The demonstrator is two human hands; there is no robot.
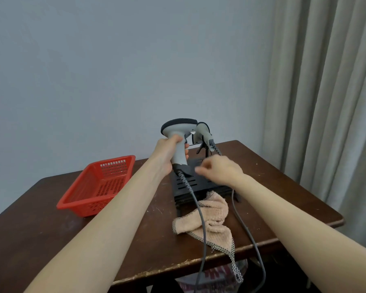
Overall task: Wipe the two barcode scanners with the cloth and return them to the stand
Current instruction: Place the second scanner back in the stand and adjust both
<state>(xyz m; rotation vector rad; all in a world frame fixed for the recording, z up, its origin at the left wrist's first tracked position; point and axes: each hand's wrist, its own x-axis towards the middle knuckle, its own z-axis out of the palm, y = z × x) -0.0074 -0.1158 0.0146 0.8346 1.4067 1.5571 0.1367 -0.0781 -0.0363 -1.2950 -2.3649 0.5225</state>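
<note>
Grey scanner (176, 129) gripped by the handle in left hand (167, 153), held above black stand (199, 183); right hand (222, 170) fingers loosely curled, empty; cloth (213, 214) on bench (72, 240).

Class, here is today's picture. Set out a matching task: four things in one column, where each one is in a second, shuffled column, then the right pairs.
Things
1. nearer scanner
2. farther scanner
3. cloth
4. red basket

Places
A. at the table's front edge, one corner hanging over
B. on the stand
C. gripped in the left hand
D. on the table's left side

Pairs: 1-C, 2-B, 3-A, 4-D
</note>
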